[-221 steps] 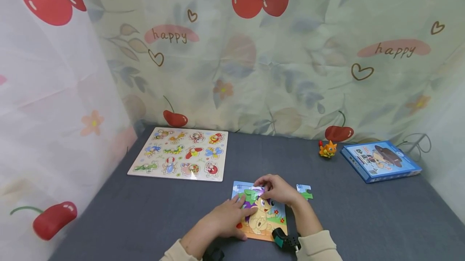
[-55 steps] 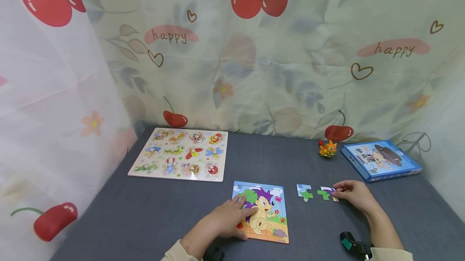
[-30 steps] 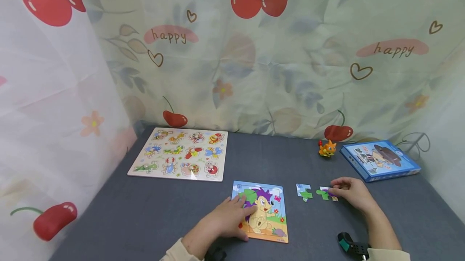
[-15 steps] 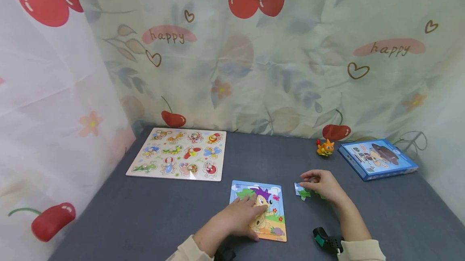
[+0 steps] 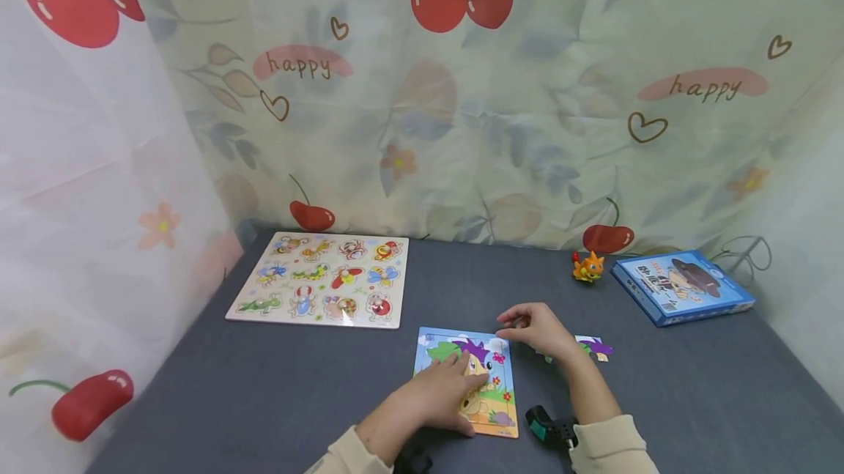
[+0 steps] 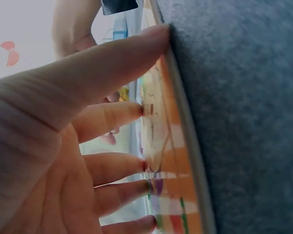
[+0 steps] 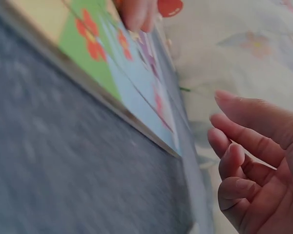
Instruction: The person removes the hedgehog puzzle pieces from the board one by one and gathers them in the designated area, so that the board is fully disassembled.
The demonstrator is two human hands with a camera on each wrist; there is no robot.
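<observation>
A hedgehog jigsaw puzzle [image 5: 504, 384] lies flat on the dark table. My left hand [image 5: 443, 395] rests on it with fingers spread; in the left wrist view the fingertips touch the printed face and the thumb lies at the edge. My right hand [image 5: 537, 329] hovers by the puzzle's upper right corner. Its fingers are loosely bent in the right wrist view, the thumb stands apart, and nothing is held. To the right lie loose purple-and-white jigsaw pieces [image 5: 596, 346]. A green bit of another piece [image 5: 548, 358] shows beside my right wrist, which hides most of it.
A board with insect pictures [image 5: 319, 280] lies at the back left. Toward the back right are a small orange toy figure [image 5: 587, 267] and a blue box [image 5: 683, 287]. A patterned cloth [image 5: 488, 130] hangs behind the table [image 5: 297, 401].
My right hand lifted from the puzzle and set purple-and-white pieces on the right. It then let go and came back left to the puzzle's corner. My left hand slid slightly right on the puzzle.
</observation>
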